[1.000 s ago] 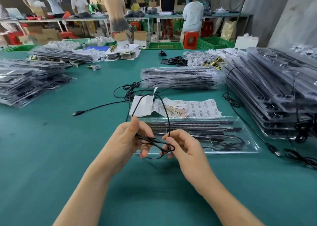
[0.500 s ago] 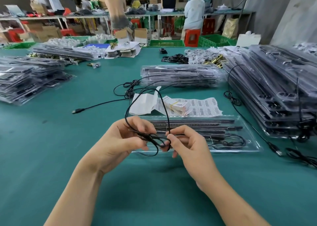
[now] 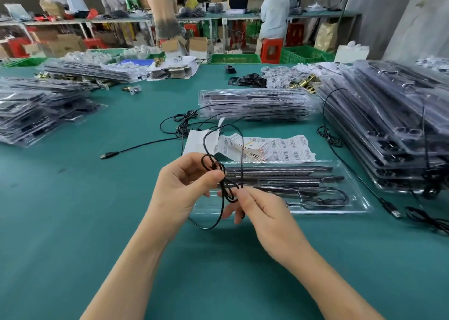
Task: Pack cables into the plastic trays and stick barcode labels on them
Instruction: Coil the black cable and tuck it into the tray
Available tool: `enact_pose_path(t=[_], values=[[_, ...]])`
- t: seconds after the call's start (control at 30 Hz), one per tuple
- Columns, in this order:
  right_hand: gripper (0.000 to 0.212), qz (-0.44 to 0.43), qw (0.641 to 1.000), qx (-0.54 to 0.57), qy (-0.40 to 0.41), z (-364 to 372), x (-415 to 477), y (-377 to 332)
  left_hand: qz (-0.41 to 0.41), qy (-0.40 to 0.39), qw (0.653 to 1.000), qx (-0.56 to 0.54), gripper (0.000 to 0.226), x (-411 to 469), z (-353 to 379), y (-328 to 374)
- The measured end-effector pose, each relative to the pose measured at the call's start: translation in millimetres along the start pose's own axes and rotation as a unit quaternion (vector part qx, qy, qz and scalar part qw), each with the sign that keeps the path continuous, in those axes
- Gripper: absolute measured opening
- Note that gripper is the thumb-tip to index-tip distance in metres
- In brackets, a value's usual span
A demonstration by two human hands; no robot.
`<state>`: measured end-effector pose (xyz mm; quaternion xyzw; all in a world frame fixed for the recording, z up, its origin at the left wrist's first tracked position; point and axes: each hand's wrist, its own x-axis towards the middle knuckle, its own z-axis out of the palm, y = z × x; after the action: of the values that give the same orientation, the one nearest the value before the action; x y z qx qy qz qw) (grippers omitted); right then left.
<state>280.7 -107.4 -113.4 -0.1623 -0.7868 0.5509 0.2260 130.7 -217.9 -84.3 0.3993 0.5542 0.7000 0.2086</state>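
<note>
Left hand (image 3: 184,188) pinched a small coil of thin black cable (image 3: 217,166) between thumb and fingertips. Right hand (image 3: 264,212) pinched the strand just below the coil, fingers curled round it. One tall loop stood up beyond both hands; a slack loop hung beneath them. The cable was held above the near edge of the clear plastic tray (image 3: 357,195), not yet in it.

Judged step: winding the cable small. Best done with even, tight turns and the slack drawn in, so the bundle fits a tray pocket.

Just beyond the tray lay the white barcode label sheet (image 3: 286,147); farther out, a stack of filled trays (image 3: 255,103). Loose black leads (image 3: 184,125) beyond the left hand could snag the tall loop.
</note>
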Motion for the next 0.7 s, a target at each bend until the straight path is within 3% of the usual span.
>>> enact_pose_path(t=[0.2, 0.33, 0.43, 0.7], values=[[0.054, -0.022, 0.998, -0.051, -0.043, 7.5, -6.4, -1.1, -0.017, 0.01, 1.0, 0.003, 0.019, -0.8, 5.2, -1.9], [0.023, -0.04, 0.997, -0.058, -0.038, 11.4, -6.8, -3.9, -0.027, 0.024, 0.999, 0.003, 0.02, -1.2, 7.5, -1.9], [0.035, -0.029, 0.998, -0.043, -0.025, 12.3, -7.0, -2.3, -0.034, 0.012, 0.999, -0.005, 0.018, -3.1, 12.2, -2.9], [0.027, -0.022, 0.999, -0.031, 0.003, 14.0, -5.5, 0.6, -0.042, -0.016, 0.999, 0.006, 0.013, -4.1, 16.6, -3.9]])
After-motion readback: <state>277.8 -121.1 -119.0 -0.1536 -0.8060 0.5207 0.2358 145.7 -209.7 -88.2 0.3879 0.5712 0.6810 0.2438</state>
